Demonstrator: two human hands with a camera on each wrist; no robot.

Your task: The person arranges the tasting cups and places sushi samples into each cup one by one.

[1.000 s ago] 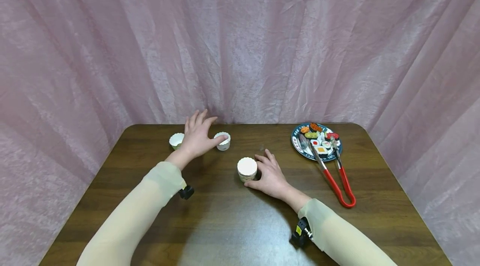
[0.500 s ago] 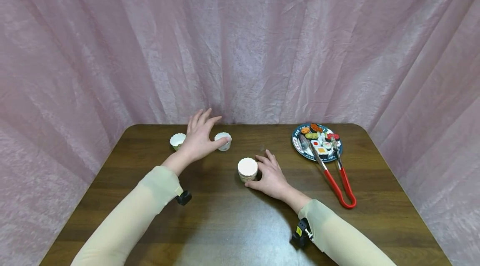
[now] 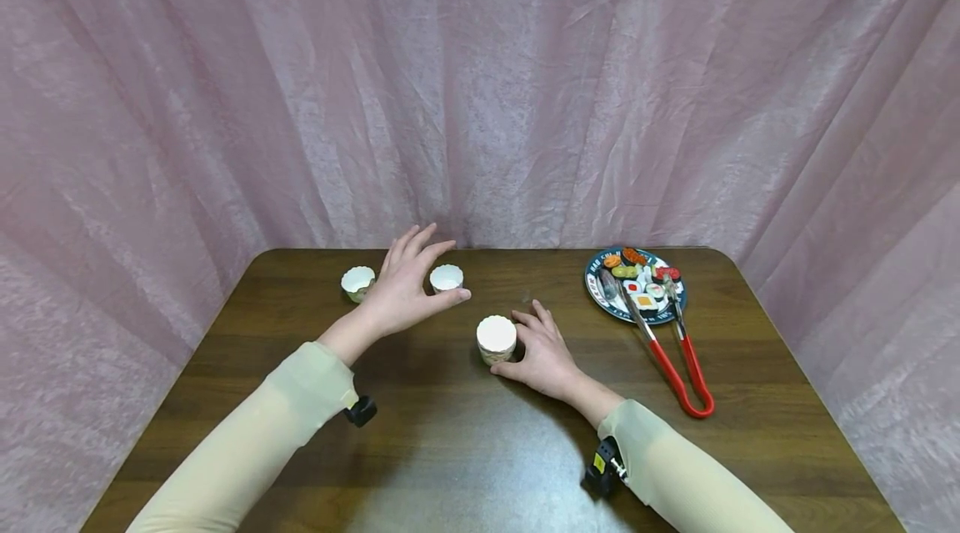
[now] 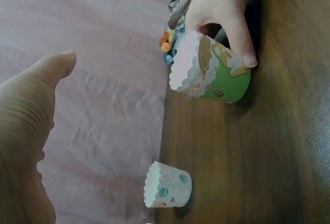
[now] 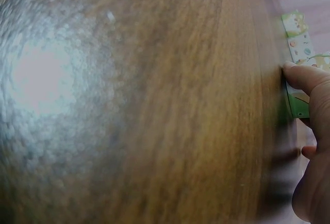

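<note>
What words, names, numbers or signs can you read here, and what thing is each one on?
"HAO", on the rim of the sushi plate; the next letters look like "SHI", but I'm not sure.
The plate's other rim letters: too small to read.
Yellow patch on the black wrist camera: too small to tell.
Green front cup and pale cup: pictures, no readable words.
Numbers: none readable.

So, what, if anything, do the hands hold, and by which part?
The right hand holds the stacked cups low on the side; the left hand holds nothing.
</note>
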